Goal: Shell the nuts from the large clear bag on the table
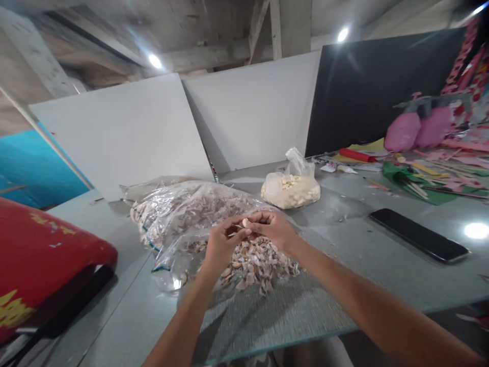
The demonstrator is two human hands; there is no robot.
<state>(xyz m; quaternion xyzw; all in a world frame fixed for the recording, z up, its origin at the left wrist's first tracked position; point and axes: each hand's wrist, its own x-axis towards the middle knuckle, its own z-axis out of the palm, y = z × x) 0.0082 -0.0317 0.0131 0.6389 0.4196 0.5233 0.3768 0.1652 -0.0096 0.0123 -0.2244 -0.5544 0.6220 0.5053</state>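
Basically, both forearms angle inward, left hand meeting right hand over peel pile. Right grip pinches pale clove at fingertips; left grip curled alongside, hold unclear.

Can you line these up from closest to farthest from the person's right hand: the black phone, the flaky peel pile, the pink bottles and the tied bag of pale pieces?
From the right hand, in the head view:
1. Flaky peel pile: just below it.
2. Bag of pale pieces: a bit behind it.
3. Black phone: off to the right.
4. Pink bottles: far back right.
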